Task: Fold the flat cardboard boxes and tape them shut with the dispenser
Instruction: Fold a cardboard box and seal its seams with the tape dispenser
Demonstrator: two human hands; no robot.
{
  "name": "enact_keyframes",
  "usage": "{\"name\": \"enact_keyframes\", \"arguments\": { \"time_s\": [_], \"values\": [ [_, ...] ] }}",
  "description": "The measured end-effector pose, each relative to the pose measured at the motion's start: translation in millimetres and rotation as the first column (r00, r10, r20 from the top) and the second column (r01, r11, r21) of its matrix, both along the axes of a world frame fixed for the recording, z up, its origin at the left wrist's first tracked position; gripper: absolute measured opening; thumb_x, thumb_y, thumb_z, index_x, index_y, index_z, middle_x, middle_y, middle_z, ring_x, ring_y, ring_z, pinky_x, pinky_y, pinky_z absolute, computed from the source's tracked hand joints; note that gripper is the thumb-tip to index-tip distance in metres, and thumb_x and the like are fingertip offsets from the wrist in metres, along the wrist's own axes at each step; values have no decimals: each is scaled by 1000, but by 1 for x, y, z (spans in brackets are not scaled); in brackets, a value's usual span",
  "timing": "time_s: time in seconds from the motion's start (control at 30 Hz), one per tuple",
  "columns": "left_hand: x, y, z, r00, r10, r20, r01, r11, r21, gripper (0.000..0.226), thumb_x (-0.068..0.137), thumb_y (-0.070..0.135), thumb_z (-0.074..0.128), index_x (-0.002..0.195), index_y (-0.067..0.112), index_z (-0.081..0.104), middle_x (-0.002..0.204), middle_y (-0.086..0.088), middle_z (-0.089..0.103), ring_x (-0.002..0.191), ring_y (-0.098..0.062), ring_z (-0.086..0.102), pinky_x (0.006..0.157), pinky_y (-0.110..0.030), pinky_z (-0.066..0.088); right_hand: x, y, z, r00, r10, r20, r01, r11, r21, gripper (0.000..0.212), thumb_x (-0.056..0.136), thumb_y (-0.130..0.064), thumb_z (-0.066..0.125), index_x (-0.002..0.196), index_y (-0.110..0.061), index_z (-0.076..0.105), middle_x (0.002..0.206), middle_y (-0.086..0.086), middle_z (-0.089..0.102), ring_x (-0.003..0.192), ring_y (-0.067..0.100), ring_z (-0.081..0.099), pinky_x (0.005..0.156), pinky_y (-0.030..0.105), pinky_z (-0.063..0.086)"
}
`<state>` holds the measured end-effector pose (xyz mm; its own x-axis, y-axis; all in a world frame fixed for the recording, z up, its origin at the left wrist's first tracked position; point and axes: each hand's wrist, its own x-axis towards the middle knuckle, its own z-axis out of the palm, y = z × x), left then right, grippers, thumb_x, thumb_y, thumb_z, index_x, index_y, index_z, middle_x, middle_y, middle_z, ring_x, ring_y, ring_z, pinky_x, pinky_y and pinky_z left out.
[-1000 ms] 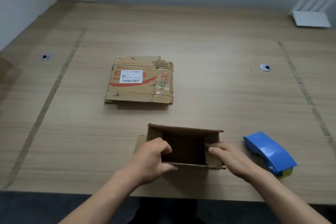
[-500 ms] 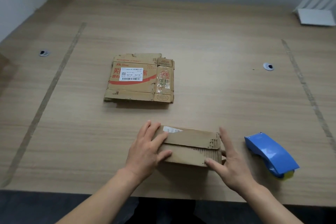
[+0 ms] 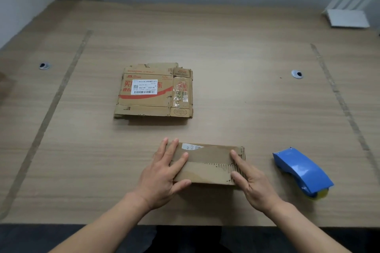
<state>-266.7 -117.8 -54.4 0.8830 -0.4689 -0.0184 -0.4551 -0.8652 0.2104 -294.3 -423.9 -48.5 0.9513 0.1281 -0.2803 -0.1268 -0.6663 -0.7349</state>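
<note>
Two hands press flat on the folded cardboard box [image 3: 207, 163] at the near edge of the worktop [image 3: 246, 98]. Left hand [image 3: 164, 172]: fingers straight and spread over the box's left end, thumb along its near edge. Right hand [image 3: 249, 178]: fingers straight on the right end, where torn corrugation shows. Both top flaps lie closed, meeting along a seam that runs left to right; one second ago the box stood open with fingers inside it, and half a second ago the flaps were down with the right hand beside the box, not on top. A white label fragment [image 3: 192, 147] at the box's far edge carries digits too small to read. Just right of the box, apart from it, rests the blue tape dispenser [image 3: 301, 171], unmoved, yellow at its near tip. Farther off, mid-worktop, lies the flat cardboard box [image 3: 154, 92], unchanged; it bears red printing with a "JD" mark, large red Chinese characters, and a white shipping label [image 3: 144, 86] with a barcode, a QR code and "J4-J10". Two grey cable grommets [image 3: 297, 74] sit left and right. A white rack [image 3: 347, 17] stands at the far right corner.
</note>
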Motion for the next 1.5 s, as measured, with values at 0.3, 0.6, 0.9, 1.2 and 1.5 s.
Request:
{"name": "enact_keyframes", "arguments": {
  "time_s": [0.3, 0.6, 0.9, 1.2, 1.5],
  "values": [
    [-5, -7, 5, 999, 39, 7, -39, 999, -2, 73, 89, 68, 38, 147, 24, 46, 164, -11, 15, 151, -36, 7, 103, -51, 43, -7, -101, 25, 906, -393, 158, 414, 745, -523, 108, 70, -49, 87, 158, -30, 27, 158, 5, 39, 144, 28, 37, 111, 52, 39],
    [-7, -8, 3, 998, 59, -17, -59, 998, -28, 73, 88, 66, 42, 147, 23, 46, 165, -9, 12, 152, -35, 4, 108, -54, 36, 1, -148, 12, 854, -478, -205, 274, 748, -605, 113, 54, -39, 79, 155, -37, 27, 132, 0, 57, 103, 28, 62, 81, 42, 55],
    [-7, -8, 3, 996, 70, -49, -73, 995, -60, 73, 89, 66, 41, 149, 24, 41, 166, -7, 9, 152, -32, -2, 111, -60, 33, 2, -156, 4, 770, -601, -214, 556, 797, -236, 64, 89, -30, 76, 147, -18, 50, 149, 3, 52, 132, 28, 50, 106, 45, 41],
    [-7, -7, 5, 995, 76, -67, -80, 995, -64, 73, 87, 65, 43, 149, 26, 41, 166, -7, 9, 152, -31, -4, 113, -58, 32, 18, -146, 23, 562, -666, -490, 760, 650, -12, 37, 92, -3, 66, 127, -11, 58, 99, 16, 66, 78, 34, 60, 68, 41, 47],
    [-7, -8, 3, 994, 86, -66, -92, 991, -95, 73, 86, 65, 44, 149, 28, 39, 166, -6, 7, 152, -31, -4, 112, -61, 31, 18, -149, 43, 562, -623, -544, 777, 623, 90, 28, 93, -2, 58, 121, -1, 62, 87, 21, 67, 60, 31, 62, 49, 31, 57]
  ]
}}
